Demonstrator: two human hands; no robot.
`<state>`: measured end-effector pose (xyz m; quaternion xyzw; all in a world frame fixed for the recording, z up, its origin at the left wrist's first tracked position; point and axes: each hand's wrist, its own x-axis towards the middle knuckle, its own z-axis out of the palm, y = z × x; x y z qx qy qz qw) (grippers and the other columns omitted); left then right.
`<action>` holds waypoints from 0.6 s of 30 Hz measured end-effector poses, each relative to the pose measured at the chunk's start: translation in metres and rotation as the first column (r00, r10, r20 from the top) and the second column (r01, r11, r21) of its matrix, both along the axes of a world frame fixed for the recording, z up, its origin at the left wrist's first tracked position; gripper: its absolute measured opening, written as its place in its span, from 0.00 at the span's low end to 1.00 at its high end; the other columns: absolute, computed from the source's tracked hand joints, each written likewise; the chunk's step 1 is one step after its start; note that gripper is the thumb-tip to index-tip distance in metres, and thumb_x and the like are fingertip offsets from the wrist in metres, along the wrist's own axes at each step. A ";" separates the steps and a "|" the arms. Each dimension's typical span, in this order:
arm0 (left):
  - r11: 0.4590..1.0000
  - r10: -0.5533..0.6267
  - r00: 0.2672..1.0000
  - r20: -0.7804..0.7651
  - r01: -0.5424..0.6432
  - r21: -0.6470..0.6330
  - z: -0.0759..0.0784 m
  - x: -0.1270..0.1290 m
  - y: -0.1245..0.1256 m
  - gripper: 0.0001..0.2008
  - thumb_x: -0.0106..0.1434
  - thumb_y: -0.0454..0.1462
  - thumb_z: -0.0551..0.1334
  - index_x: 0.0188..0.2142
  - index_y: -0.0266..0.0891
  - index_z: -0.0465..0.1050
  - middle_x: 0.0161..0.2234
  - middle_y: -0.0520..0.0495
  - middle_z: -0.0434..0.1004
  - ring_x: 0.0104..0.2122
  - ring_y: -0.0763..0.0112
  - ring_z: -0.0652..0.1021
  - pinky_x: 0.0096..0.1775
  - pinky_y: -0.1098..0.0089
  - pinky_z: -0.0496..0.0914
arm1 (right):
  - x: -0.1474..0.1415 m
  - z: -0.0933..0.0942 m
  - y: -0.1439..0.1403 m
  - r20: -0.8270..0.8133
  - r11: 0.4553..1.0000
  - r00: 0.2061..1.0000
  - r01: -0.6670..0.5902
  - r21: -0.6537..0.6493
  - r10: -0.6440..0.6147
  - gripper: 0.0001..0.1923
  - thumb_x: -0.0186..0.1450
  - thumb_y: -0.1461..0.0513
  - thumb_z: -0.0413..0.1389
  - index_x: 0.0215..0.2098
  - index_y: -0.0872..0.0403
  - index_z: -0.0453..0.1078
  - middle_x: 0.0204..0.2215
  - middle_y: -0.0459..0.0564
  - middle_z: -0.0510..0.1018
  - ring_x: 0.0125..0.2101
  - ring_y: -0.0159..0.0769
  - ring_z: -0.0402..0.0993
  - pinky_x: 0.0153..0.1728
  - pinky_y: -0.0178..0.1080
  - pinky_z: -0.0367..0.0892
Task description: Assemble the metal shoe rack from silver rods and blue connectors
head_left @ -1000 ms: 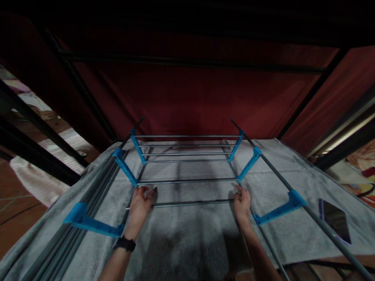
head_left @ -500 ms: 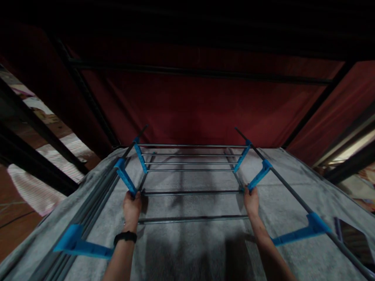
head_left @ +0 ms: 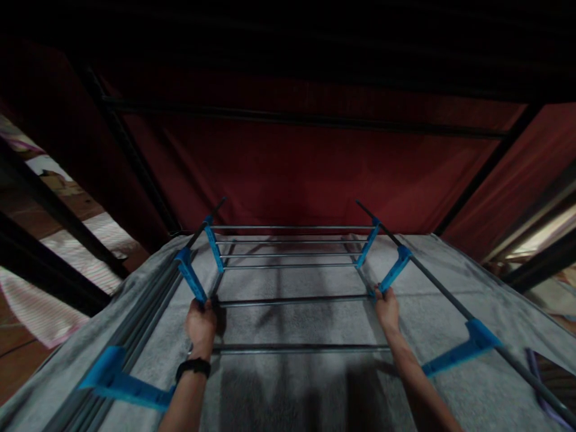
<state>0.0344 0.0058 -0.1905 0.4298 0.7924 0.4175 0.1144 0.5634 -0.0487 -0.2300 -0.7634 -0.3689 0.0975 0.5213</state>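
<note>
A bed [head_left: 472, 282] is being covered by a grey fuzzy blanket [head_left: 292, 384], edge to edge pretty much. A metal drying rack [head_left: 292, 300] with blue plastic brackets is being laid flat on the blanket, running from 6 toward 12 o'clock. A purple-edged thing [head_left: 542, 384] is being left down at 4 o'clock, too cropped to identify.

A wide grey terry-cloth towel [head_left: 297, 384] lies spread over the surface underneath, its edges draping off at both sides. Behind it hangs a dark red fabric curtain [head_left: 292, 174], crossed by a black metal horizontal bar [head_left: 297, 119] and slanted black posts. At far left, a pale striped cloth [head_left: 33, 300] lies on the reddish-brown floor [head_left: 13, 354].
</note>
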 end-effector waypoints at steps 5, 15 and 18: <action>1.000 0.014 1.000 0.002 -0.014 -0.008 -0.001 0.001 0.003 0.08 0.68 0.38 0.59 0.32 0.45 0.60 0.26 0.51 0.64 0.28 0.65 0.68 0.31 0.67 0.58 | 0.000 -0.001 -0.001 0.013 0.999 1.000 0.012 -0.036 -0.011 0.25 0.63 0.44 0.49 0.44 0.53 0.72 0.40 0.64 0.82 0.46 0.57 0.78 0.45 0.51 0.70; 0.997 0.000 1.000 -0.014 -0.001 -0.073 -0.003 0.001 -0.006 0.09 0.70 0.38 0.58 0.33 0.45 0.59 0.26 0.52 0.62 0.27 0.66 0.65 0.31 0.67 0.57 | -0.003 -0.003 -0.012 0.055 0.999 0.998 0.017 -0.036 -0.015 0.26 0.64 0.44 0.47 0.47 0.54 0.72 0.39 0.64 0.82 0.45 0.56 0.77 0.44 0.51 0.69; 0.992 0.018 0.998 -0.054 -0.024 -0.123 0.002 0.004 -0.007 0.08 0.70 0.38 0.57 0.34 0.45 0.60 0.26 0.52 0.62 0.28 0.64 0.67 0.32 0.66 0.57 | -0.004 -0.003 -0.011 0.056 0.999 0.998 0.023 -0.045 -0.020 0.26 0.64 0.46 0.47 0.47 0.54 0.72 0.40 0.64 0.82 0.45 0.55 0.77 0.44 0.50 0.69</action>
